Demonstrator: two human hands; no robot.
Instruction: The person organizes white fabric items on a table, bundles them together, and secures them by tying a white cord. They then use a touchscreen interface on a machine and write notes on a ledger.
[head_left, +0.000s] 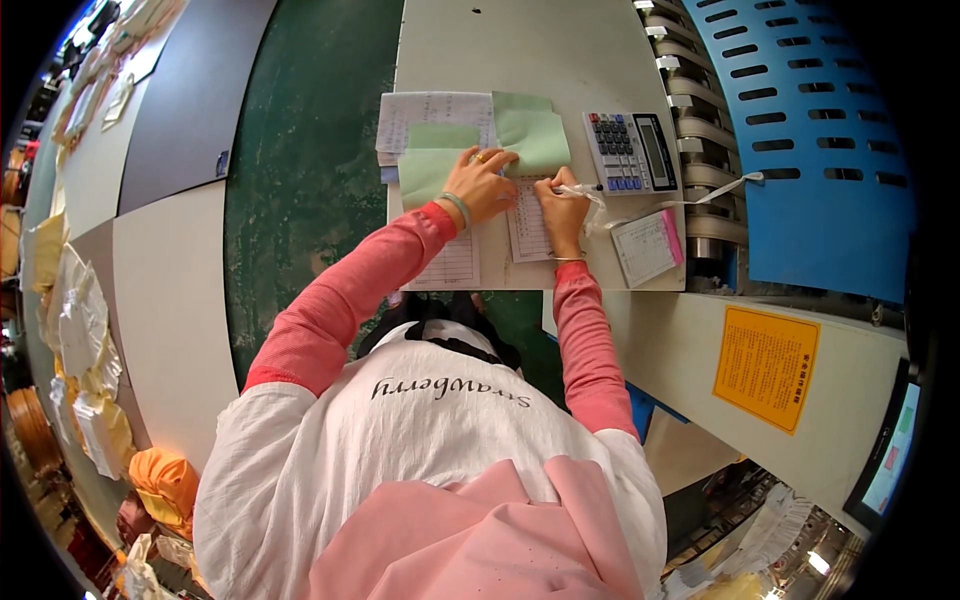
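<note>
My right hand (pixel 563 212) is closed round a pen (pixel 582 188), its point over a ruled white form (pixel 527 235) on the light tabletop. A thin white cord (pixel 715 192) runs from near the pen to the blue perforated panel. My left hand (pixel 480 186) lies with fingers apart on green sheets (pixel 424 178), beside the form. A folded green flap (pixel 532 140) stands up beyond its fingertips. Handwritten white papers (pixel 440 107) lie under the green ones. Another lined form (pixel 452 262) sticks out below my left wrist.
To the right lie a calculator (pixel 630 152) and a small slip pad with a pink edge (pixel 647 247). Metal rollers (pixel 708 150) and a blue slotted panel (pixel 800 110) border the table. An orange notice (pixel 767 368) and a screen (pixel 893 450) are at lower right. Green floor (pixel 300 150) separates the left-hand panels.
</note>
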